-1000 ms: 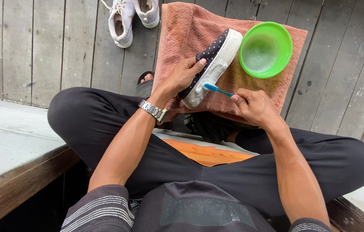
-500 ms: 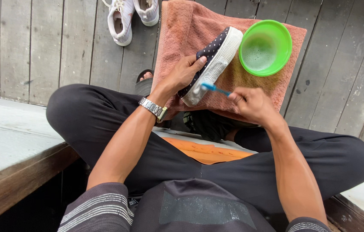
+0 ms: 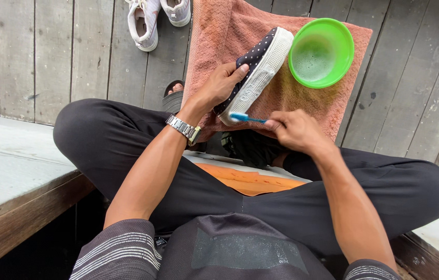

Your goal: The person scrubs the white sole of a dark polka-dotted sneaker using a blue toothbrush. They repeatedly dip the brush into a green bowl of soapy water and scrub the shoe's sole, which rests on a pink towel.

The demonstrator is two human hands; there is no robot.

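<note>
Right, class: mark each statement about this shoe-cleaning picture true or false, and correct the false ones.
1. The left hand holds a dark dotted shoe with a white sole. True.
2. The right hand holds a red sponge. False: it holds a blue toothbrush, its head against the shoe's sole.
3. The green bowl sits on the orange-pink towel. True.
4. The bowl stands upside down. False: it is upright, open side up.
5. A wristwatch is on the left wrist. True.
6. The pair of white sneakers lies on the towel. False: it lies on the wooden planks beside the towel.
</note>
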